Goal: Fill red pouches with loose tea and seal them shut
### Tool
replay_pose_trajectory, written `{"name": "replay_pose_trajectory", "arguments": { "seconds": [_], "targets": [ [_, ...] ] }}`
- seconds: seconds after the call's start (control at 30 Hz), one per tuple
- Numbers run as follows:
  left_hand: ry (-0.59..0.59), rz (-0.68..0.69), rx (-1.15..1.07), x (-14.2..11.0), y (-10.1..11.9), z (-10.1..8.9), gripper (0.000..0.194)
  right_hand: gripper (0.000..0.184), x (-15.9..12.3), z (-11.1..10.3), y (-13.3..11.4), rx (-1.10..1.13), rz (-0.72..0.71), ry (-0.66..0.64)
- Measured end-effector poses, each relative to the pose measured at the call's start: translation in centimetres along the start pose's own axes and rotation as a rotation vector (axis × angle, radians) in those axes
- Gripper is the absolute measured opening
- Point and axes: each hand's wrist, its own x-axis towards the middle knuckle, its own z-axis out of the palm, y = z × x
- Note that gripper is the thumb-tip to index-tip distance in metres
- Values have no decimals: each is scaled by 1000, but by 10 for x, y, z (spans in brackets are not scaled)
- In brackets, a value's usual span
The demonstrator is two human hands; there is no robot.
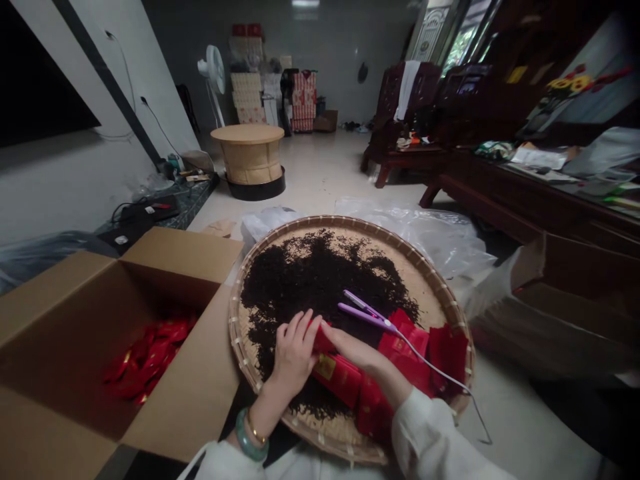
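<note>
My left hand (295,350) and my right hand (350,347) meet over a small red packet (321,340), pinching it between them. A purple hair-straightener-style heat sealer (367,315) with a white cord lies just above my right hand. Both hands are over a round woven bamboo tray (350,243) holding loose black tea leaves (310,287). More red packets (403,347) lie in a loose pile on the tray's near right. To my left, an open cardboard box (170,267) holds several red packets (147,357).
Crumpled clear plastic sheeting (425,240) lies under the tray's far side. A dark wooden table (525,180) with papers stands at right. Farther off on the tiled floor are a round wooden drum (249,153), a white fan (214,80) and stacked cartons (247,87).
</note>
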Motion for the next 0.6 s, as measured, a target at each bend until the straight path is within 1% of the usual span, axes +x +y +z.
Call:
{"name": "replay_pose_trajectory", "arguments": {
  "seconds": [0.07, 0.17, 0.23, 0.3, 0.33, 0.37, 0.4, 0.43, 0.47, 0.5, 0.53, 0.6],
  "targets": [
    [28, -35, -5, 0, -4, 4, 65, 71, 5, 6, -1, -3, -21, 7],
    [63, -43, -44, -1, -15, 7, 65, 75, 9, 13, -4, 56, -32, -30],
    [86, -73, -82, -3, -23, 8, 63, 80, 9, 12, -8, 124, -6, -63],
    [122, -125, -138, -4, -31, 9, 60, 83, 9, 5, -15, 170, 12, -64],
    [146, -161, -173, -4, -35, 9, 57, 83, 9, -1, -19, 182, 0, -40],
    [171, -198, -209, -4, -38, 9, 55, 82, 9, -7, -22, 183, -31, 10],
    [195, -235, -245, -5, -42, 8, 52, 79, 10, -14, -23, 162, -82, 92],
    [217, -272, -280, -5, -45, 7, 50, 74, 11, -20, -23, 106, -144, 197],
    [234, -307, -309, -5, -48, 6, 48, 67, 14, -26, -20, 1, -208, 315],
    [247, -339, -333, -5, -50, 5, 47, 60, 17, -29, -15, -157, -266, 425],
    [254, -366, -351, -5, -51, 4, 45, 63, 20, -31, -7, -355, -310, 475],
    [253, -413, -373, -5, -52, 1, 44, 87, 30, -27, 11, -761, -330, 378]
  ]
}}
